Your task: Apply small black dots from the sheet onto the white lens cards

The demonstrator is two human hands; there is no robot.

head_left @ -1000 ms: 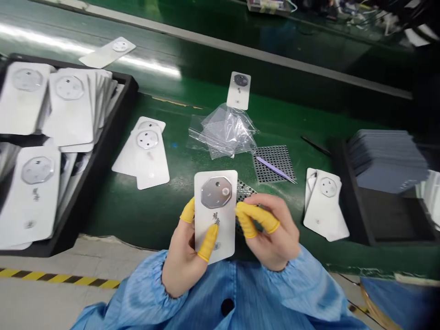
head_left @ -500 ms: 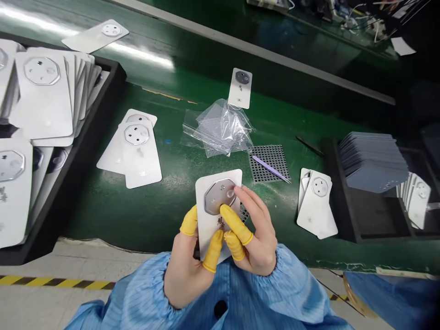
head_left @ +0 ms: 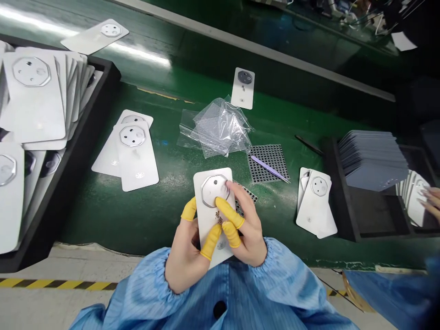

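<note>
A white phone back cover (head_left: pixel 207 224) with an octagonal camera ring (head_left: pixel 215 190) and dark brown lettering is held upright, tilted toward me. My left hand (head_left: pixel 190 250) grips its left side, a yellow finger cot on the thumb in front and another on a finger at the edge. My right hand (head_left: pixel 242 224) is closed against the right side, with one yellow-cotted fingertip on the lower edge of the ring and another lower down. A bare fingertip touches the ring's right edge. Behind the right hand lies a partly hidden sheet of small black dots (head_left: pixel 250 194).
Purple tweezers (head_left: pixel 270 168) lie on another dotted sheet (head_left: pixel 263 153), beside clear plastic bags (head_left: pixel 220 126). More covers lie at left (head_left: pixel 139 158), right (head_left: pixel 314 206) and back (head_left: pixel 243 89). Black trays (head_left: pixel 74 151) (head_left: pixel 343 227) flank me. A co-worker's hand (head_left: pixel 431 199) reaches in at right.
The held cover has shifted slightly left and turned, so its ring looks brighter. Both hands keep their hold. A co-worker's hand has come in at the right tray.
</note>
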